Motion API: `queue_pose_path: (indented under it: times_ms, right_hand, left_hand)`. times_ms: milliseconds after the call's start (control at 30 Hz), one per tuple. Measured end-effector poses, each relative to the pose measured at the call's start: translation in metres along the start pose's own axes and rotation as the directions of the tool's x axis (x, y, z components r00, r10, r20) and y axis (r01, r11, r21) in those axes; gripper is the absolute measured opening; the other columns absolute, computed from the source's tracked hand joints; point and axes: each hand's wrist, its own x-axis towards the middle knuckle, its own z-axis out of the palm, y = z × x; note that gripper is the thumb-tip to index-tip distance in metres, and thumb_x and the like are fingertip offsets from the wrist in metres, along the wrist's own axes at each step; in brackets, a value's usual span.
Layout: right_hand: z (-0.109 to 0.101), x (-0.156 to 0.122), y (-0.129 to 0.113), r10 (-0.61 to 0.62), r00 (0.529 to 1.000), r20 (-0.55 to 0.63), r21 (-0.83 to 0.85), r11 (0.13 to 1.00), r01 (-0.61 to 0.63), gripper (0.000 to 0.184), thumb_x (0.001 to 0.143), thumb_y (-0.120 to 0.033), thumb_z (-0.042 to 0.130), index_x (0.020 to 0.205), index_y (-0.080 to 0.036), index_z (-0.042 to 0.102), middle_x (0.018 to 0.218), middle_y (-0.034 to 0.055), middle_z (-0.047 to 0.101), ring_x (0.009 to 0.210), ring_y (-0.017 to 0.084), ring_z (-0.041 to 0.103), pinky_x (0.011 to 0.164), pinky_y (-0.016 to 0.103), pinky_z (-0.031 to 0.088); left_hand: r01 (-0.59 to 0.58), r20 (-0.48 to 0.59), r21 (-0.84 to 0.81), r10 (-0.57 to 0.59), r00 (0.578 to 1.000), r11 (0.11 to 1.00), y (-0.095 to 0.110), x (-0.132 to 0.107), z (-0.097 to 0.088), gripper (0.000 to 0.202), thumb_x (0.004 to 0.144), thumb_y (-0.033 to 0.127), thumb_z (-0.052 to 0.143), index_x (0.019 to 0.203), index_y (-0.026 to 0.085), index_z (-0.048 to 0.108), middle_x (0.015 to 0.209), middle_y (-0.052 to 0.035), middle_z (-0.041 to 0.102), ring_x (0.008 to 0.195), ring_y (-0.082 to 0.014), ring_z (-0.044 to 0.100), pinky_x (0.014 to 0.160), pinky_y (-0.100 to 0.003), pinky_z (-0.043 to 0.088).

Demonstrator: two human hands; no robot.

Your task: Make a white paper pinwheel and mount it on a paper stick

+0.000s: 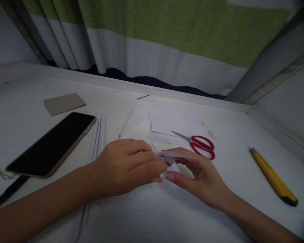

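Between my two hands is a small folded piece of white paper (176, 166), curled into a loop. My left hand (129, 167) closes on its left side, the fingertips bent over and partly hiding it. From the right, my right hand (199, 172) pinches the paper with the thumb below and the fingers behind. Just beyond the hands lie white paper sheets (164, 123), one folded over. A pair of scissors (201, 143) with red handles rests partly on them, slightly spread. Rolled white paper tubes (98, 135) lie to the left, partly under my left forearm.
A black-screened phone (53, 145) lies at left, over a black pen-like object (8, 192). Behind it is a grey-brown card (64, 103). A yellow utility knife (273, 177) lies at far right. A thin white stick (126, 123) and small scraps (207, 128) lie farther back, before a curtain (167, 37).
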Motion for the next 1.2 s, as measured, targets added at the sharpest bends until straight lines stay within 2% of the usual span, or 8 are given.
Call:
queue_pose_path:
  times_ms: [267, 433, 500, 600, 767, 867, 1000, 1200]
  right_hand:
    - [0.002, -0.001, 0.001, -0.024, 0.997, -0.075, 0.003, 1.000, 0.024, 0.035, 0.072, -0.019, 0.062, 0.105, -0.026, 0.054, 0.105, 0.0036, 0.057, 0.099, 0.021, 0.051, 0.086, 0.040, 0.043]
    - [0.002, -0.001, -0.001, -0.012, 0.987, -0.160, 0.078, 0.997, 0.025, 0.036, 0.070, -0.016, 0.063, 0.103, -0.025, 0.051, 0.104, 0.0035, 0.055, 0.096, 0.019, 0.052, 0.082, 0.034, 0.045]
    - [0.003, 0.000, -0.001, -0.023, 0.979, -0.203, 0.152, 0.987, 0.055, 0.036, 0.070, -0.013, 0.063, 0.101, -0.026, 0.048, 0.099, 0.0018, 0.054, 0.090, 0.016, 0.054, 0.077, 0.030, 0.047]
    - [0.005, 0.000, 0.002, -0.041, 0.972, -0.230, 0.192, 0.978, 0.086, 0.036, 0.070, -0.012, 0.062, 0.097, -0.027, 0.044, 0.092, -0.0002, 0.054, 0.082, 0.014, 0.055, 0.071, 0.027, 0.048]
    - [0.007, 0.001, 0.005, -0.028, 0.961, -0.276, 0.096, 0.994, 0.056, 0.041, 0.067, -0.021, 0.066, 0.099, -0.027, 0.042, 0.096, 0.0019, 0.051, 0.082, 0.017, 0.054, 0.071, 0.032, 0.048]
    - [0.004, 0.001, 0.006, -0.136, 0.882, -0.450, -0.033, 0.990, 0.136, 0.047, 0.061, -0.022, 0.070, 0.098, -0.027, 0.043, 0.101, 0.0043, 0.048, 0.090, 0.021, 0.051, 0.075, 0.037, 0.045]
    - [0.000, -0.001, 0.004, -0.498, 0.637, -0.589, -0.434, 0.859, 0.271, 0.035, 0.059, -0.017, 0.069, 0.087, -0.026, 0.050, 0.091, 0.0049, 0.046, 0.087, 0.024, 0.047, 0.077, 0.043, 0.041]
    - [0.001, -0.008, -0.004, -0.475, 0.850, -0.228, -0.691, 0.694, 0.202, 0.032, 0.064, -0.028, 0.069, 0.094, -0.024, 0.058, 0.111, 0.0078, 0.034, 0.104, 0.029, 0.038, 0.086, 0.045, 0.037]
  left_hand:
    - [0.202, -0.081, -0.003, -0.201, 0.976, 0.979, 0.003, -0.001, 0.001, 0.055, 0.068, 0.042, 0.061, 0.113, 0.021, 0.037, 0.118, -0.0087, 0.051, 0.108, -0.0196, 0.046, 0.096, -0.039, 0.030]
    - [0.537, -0.054, -0.318, -0.581, 0.812, 0.781, 0.002, -0.001, 0.007, 0.103, 0.047, 0.051, 0.071, 0.128, 0.019, 0.015, 0.136, -0.0164, 0.023, 0.124, -0.0293, 0.023, 0.099, -0.050, 0.021]
    - [0.633, 0.151, -0.518, -0.667, 0.730, 0.575, 0.002, -0.001, 0.010, 0.094, 0.053, 0.045, 0.071, 0.127, 0.020, 0.019, 0.133, -0.0149, 0.030, 0.121, -0.0266, 0.031, 0.097, -0.046, 0.029]
    - [0.647, 0.407, -0.701, -0.577, 0.709, 0.300, 0.003, 0.001, 0.014, 0.050, 0.070, 0.031, 0.062, 0.115, 0.022, 0.042, 0.117, -0.0072, 0.053, 0.107, -0.0199, 0.050, 0.090, -0.037, 0.040]
    - [0.593, 0.447, -0.803, -0.605, 0.659, 0.054, 0.006, 0.006, 0.016, 0.026, 0.076, 0.019, 0.056, 0.101, 0.018, 0.053, 0.103, -0.0057, 0.063, 0.093, -0.0186, 0.060, 0.077, -0.031, 0.049]
    - [0.590, 0.429, -0.807, -0.653, 0.624, 0.033, 0.006, 0.008, 0.015, 0.020, 0.075, 0.018, 0.057, 0.095, 0.017, 0.056, 0.095, -0.0054, 0.067, 0.086, -0.0183, 0.062, 0.070, -0.028, 0.052]
    - [0.612, 0.411, -0.787, -0.675, 0.613, 0.076, 0.007, 0.009, 0.013, 0.021, 0.076, 0.017, 0.056, 0.097, 0.016, 0.055, 0.091, -0.0067, 0.068, 0.082, -0.0188, 0.064, 0.065, -0.028, 0.053]
    - [0.638, 0.432, -0.764, -0.656, 0.619, 0.099, 0.009, 0.006, 0.018, 0.027, 0.076, 0.020, 0.057, 0.102, 0.017, 0.055, 0.089, -0.0072, 0.068, 0.077, -0.0192, 0.065, 0.063, -0.030, 0.054]
